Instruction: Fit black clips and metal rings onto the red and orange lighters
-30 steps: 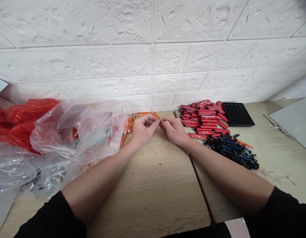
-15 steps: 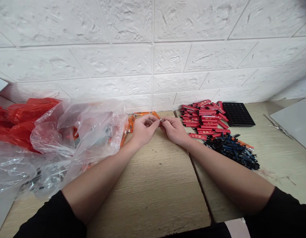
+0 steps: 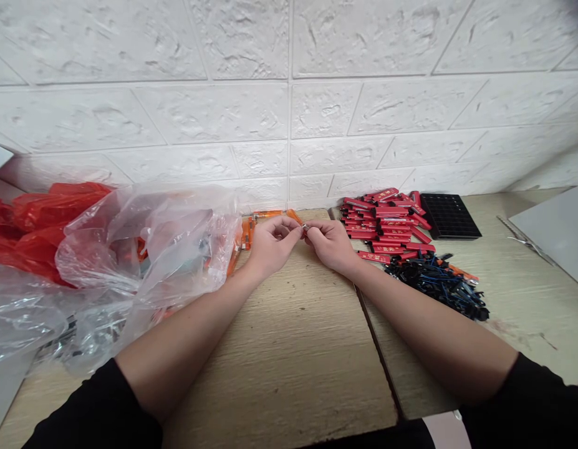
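Observation:
My left hand (image 3: 275, 245) and my right hand (image 3: 330, 244) meet above the table near the wall. Both are closed in a pinch around a small shiny metal-looking piece (image 3: 305, 228), mostly covered by the fingertips. An orange translucent piece (image 3: 294, 216) shows just behind the fingertips; whether it joins the metal bit I cannot tell. More orange translucent pieces (image 3: 247, 233), like lighter bodies, lie left of my left hand. To the right of my right hand is a heap of red lighter-like cases (image 3: 389, 221) with gold markings.
A clear plastic bag (image 3: 176, 243) and a red bag (image 3: 45, 218) cover the left side. At right lie a pile of small black and blue parts (image 3: 436, 284), a black gridded tray (image 3: 451, 215) and metal tweezers-like tools (image 3: 527, 240). A seam (image 3: 375, 337) crosses the wooden table (image 3: 279, 349).
Hardly anything differs. Both hands keep the same pinch in the same place, with only a very slight shift of the fingers and the view.

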Available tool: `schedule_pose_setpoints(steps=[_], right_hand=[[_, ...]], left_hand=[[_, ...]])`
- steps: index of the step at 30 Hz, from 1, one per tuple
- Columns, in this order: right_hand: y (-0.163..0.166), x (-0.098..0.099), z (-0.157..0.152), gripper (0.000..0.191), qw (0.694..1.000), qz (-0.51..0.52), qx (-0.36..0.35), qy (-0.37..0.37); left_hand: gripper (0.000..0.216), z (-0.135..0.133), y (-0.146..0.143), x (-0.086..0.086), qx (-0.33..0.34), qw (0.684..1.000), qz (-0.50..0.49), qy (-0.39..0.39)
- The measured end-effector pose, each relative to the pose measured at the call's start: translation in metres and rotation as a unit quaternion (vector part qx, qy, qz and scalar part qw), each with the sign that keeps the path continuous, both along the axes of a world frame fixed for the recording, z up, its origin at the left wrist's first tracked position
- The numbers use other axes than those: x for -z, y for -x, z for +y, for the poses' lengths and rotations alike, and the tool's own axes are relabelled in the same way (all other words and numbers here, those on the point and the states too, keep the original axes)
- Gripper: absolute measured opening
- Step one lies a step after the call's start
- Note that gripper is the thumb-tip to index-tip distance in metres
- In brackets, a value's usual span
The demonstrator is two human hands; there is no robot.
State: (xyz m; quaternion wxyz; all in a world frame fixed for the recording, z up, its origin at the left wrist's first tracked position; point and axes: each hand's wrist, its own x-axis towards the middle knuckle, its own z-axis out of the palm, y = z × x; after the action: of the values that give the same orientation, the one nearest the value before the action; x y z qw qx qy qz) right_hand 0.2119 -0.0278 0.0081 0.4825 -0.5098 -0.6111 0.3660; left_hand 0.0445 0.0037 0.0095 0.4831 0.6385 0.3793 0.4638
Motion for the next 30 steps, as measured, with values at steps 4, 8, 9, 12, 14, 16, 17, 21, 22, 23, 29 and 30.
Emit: schedule_pose_setpoints(steps=[4,8,9,12,14,16,17,21,22,23,29,30], right_hand=[[0.0003,-0.0011,0.0001,0.025,1.0,-0.007,0.002,-0.009],[0.0012,-0.002,-0.0005,0.026,1.0,-0.01,0.007,-0.014],[0.0014,-0.0023,-0.0006,0.026,1.0,-0.011,0.009,-0.014],[0.0019,-0.0029,-0.0007,0.026,1.0,-0.009,0.007,-0.015],[0.0021,-0.0029,-0.0006,0.026,1.0,-0.005,0.004,-0.02],[0.0021,-0.0028,-0.0005,0.026,1.0,-0.001,0.002,-0.022],[0.0021,-0.0027,-0.0004,0.026,1.0,0.001,0.002,-0.021],[0.0024,-0.003,-0.0004,0.027,1.0,0.004,0.0,-0.018],[0.0025,-0.0032,-0.0004,0.027,1.0,0.004,0.001,-0.018],[0.0027,-0.0035,-0.0004,0.027,1.0,0.004,0.002,-0.018],[0.0035,-0.0029,-0.0008,0.028,1.0,0.003,0.009,0.0],[0.0035,-0.0022,-0.0008,0.028,1.0,0.007,0.008,0.007]], left_hand=[[0.012,0.0,-0.0001,-0.0004,-0.003,1.0,-0.002,-0.002],[0.014,-0.0002,-0.0002,-0.0011,-0.005,1.0,-0.004,0.003],[0.014,-0.0002,-0.0002,-0.0011,-0.005,1.0,-0.005,0.004],[0.015,0.0,-0.0003,-0.0006,-0.006,1.0,-0.011,0.007],[0.015,0.0001,-0.0002,-0.0001,-0.007,1.0,-0.013,0.009],[0.015,0.0002,0.0,0.0003,-0.009,1.0,-0.011,0.011],[0.015,0.0001,0.0,0.0003,-0.009,1.0,-0.01,0.012],[0.016,-0.0006,-0.0001,-0.0006,-0.014,1.0,-0.005,0.008],[0.016,-0.0007,-0.0002,-0.001,-0.014,1.0,-0.005,0.007],[0.017,-0.0008,-0.0003,-0.0014,-0.013,1.0,-0.005,0.008],[0.017,0.0001,-0.0013,-0.0014,-0.008,1.0,-0.008,0.007],[0.017,0.0005,-0.0014,-0.0007,-0.006,1.0,-0.011,0.006]])
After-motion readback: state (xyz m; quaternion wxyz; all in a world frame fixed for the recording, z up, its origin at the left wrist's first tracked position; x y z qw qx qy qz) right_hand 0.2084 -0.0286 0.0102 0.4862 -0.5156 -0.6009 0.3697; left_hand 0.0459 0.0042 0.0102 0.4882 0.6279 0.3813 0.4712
